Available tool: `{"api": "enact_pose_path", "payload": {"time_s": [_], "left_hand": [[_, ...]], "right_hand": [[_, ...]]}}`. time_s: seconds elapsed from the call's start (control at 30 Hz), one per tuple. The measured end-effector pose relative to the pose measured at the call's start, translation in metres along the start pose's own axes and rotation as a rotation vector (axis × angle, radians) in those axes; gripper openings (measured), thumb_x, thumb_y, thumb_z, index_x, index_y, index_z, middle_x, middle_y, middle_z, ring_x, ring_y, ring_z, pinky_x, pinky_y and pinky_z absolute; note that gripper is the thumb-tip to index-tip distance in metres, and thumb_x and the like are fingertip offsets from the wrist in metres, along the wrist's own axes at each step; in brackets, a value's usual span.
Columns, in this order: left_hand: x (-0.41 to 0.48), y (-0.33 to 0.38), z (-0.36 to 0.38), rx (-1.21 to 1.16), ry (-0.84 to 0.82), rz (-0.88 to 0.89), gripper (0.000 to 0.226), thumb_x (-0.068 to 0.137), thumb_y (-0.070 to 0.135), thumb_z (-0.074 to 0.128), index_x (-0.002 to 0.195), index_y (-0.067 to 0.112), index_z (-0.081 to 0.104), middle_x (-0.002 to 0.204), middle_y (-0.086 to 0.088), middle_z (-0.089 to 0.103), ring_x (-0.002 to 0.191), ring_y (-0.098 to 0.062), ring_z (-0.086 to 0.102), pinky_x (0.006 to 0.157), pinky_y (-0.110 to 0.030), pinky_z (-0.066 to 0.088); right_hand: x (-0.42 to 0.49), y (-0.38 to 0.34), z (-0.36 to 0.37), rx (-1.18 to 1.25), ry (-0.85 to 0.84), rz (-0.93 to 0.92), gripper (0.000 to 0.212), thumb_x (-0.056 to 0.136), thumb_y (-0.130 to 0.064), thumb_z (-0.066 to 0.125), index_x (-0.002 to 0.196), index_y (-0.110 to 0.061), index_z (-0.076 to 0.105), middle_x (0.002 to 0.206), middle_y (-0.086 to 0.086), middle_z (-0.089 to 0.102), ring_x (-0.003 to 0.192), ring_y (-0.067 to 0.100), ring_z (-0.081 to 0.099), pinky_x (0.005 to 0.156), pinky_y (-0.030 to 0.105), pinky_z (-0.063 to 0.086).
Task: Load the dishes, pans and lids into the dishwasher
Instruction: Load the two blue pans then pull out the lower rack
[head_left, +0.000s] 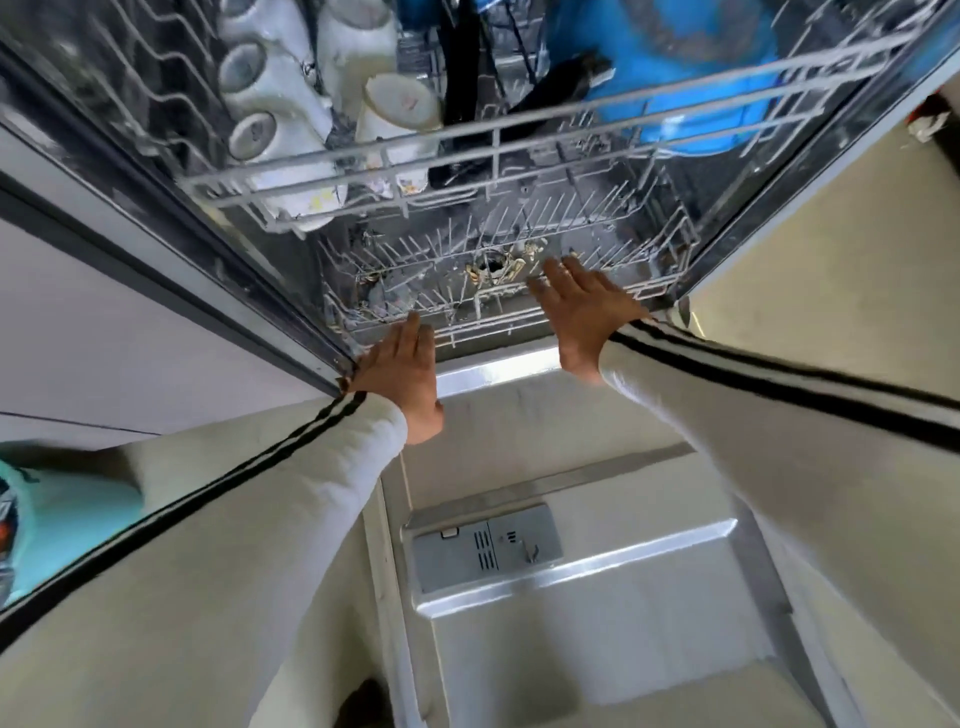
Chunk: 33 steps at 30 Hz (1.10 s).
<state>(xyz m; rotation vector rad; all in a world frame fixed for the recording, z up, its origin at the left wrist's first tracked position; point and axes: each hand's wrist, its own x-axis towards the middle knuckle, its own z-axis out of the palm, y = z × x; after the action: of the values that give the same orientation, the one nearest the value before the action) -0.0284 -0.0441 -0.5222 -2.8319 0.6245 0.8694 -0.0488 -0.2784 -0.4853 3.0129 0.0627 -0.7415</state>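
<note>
As both arms reach forward, we find the dishwasher (171, 244) open and filling the upper half of the frame. Its door (597, 623) is folded down at lower centre, with the dispenser (485, 545) facing up.

Left hand (402, 374), centre left: fingers straight and pressed together, palm down, tips at the front rim of the lower rack (660, 283). Contact looks likely, but we cannot confirm it.

Right hand (587, 312), centre right: fingers straight and slightly spread, lying over the same front rim, tips above the tines. We cannot tell whether the palm rests on the wire.

Neither hand curls round anything. Both wrists wear pale sleeves (727, 405) with a dark stripe.

Lower rack: inside the tub, at frame centre. Pale scraps (524, 254) lie near the hub beneath it.

Upper rack (337, 166), above it in the frame: white mugs (270, 93) at upper left with bases toward us, a black utensil (550, 88) at top centre, and a blue item (685, 88) at upper right, its kind unclear.
</note>
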Motion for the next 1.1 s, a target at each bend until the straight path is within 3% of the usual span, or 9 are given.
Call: {"api": "enact_pose_path", "payload": {"time_s": [0.07,0.17,0.33,0.53,0.77,0.87,0.97,1.1], "left_hand": [[0.016,-0.010,0.013,0.017,-0.027,-0.020,0.096,0.092,0.029,0.053,0.153,0.011,-0.018,0.162,-0.008,-0.024,0.151,-0.028,-0.011,0.123,-0.044,0.007],[0.020,-0.016,0.024,0.049,0.038,-0.017,0.096,0.091,0.030,0.055,0.154,0.009,-0.015,0.164,-0.010,-0.014,0.152,-0.027,-0.007,0.124,-0.041,0.004],[0.008,-0.006,0.024,-0.094,0.097,-0.035,0.083,0.087,0.030,0.056,0.155,0.014,0.011,0.159,-0.010,0.020,0.144,-0.033,0.028,0.116,-0.047,0.030],[-0.058,0.020,0.054,-0.089,-0.008,0.007,0.080,0.086,0.026,0.055,0.153,0.010,0.013,0.151,-0.013,0.023,0.138,-0.034,0.028,0.118,-0.041,0.025],[-0.140,0.053,0.092,-0.092,-0.160,0.054,0.084,0.089,0.029,0.053,0.155,0.008,0.005,0.156,-0.013,0.016,0.144,-0.033,0.019,0.121,-0.040,0.017],[-0.178,0.066,0.109,-0.102,-0.262,0.072,0.085,0.091,0.030,0.052,0.155,0.008,0.002,0.159,-0.013,0.011,0.147,-0.033,0.014,0.122,-0.039,0.015],[-0.215,0.081,0.118,-0.125,-0.377,0.095,0.084,0.093,0.029,0.051,0.156,0.008,-0.001,0.161,-0.013,0.007,0.148,-0.033,0.011,0.122,-0.040,0.014],[-0.262,0.096,0.145,-0.130,-0.522,0.131,0.085,0.093,0.026,0.050,0.156,0.008,-0.004,0.163,-0.015,0.002,0.150,-0.034,0.009,0.122,-0.043,0.014]], "right_hand": [[0.023,-0.004,0.006,0.009,-0.016,0.038,0.096,0.089,-0.007,0.053,0.156,-0.023,-0.014,0.163,0.002,-0.020,0.151,0.024,-0.012,0.122,0.040,0.000],[0.037,-0.012,0.010,0.053,0.014,0.090,0.092,0.087,-0.009,0.055,0.158,-0.020,-0.004,0.166,0.004,-0.004,0.152,0.027,-0.004,0.122,0.040,0.003],[0.009,-0.013,0.013,0.138,0.080,0.096,0.086,0.081,-0.006,0.059,0.155,-0.023,0.018,0.159,0.008,0.022,0.148,0.030,0.014,0.120,0.041,0.014],[-0.060,-0.018,0.042,0.144,-0.010,0.032,0.078,0.082,-0.014,0.059,0.150,-0.024,0.023,0.150,0.009,0.030,0.141,0.028,0.024,0.119,0.037,0.020],[-0.149,-0.033,0.077,0.160,-0.099,0.036,0.077,0.077,-0.013,0.059,0.147,-0.023,0.027,0.147,0.008,0.033,0.140,0.028,0.025,0.121,0.041,0.017],[-0.193,-0.042,0.096,0.151,-0.196,0.062,0.079,0.081,-0.013,0.054,0.151,-0.021,0.020,0.156,0.010,0.021,0.148,0.030,0.010,0.123,0.044,0.008],[-0.237,-0.051,0.110,0.124,-0.351,0.081,0.082,0.088,-0.013,0.044,0.157,-0.019,0.000,0.164,0.010,-0.011,0.150,0.029,-0.016,0.123,0.047,-0.002],[-0.290,-0.067,0.130,0.116,-0.491,0.124,0.083,0.093,-0.018,0.039,0.156,-0.020,-0.014,0.159,0.013,-0.029,0.147,0.030,-0.026,0.122,0.049,-0.004]]}}
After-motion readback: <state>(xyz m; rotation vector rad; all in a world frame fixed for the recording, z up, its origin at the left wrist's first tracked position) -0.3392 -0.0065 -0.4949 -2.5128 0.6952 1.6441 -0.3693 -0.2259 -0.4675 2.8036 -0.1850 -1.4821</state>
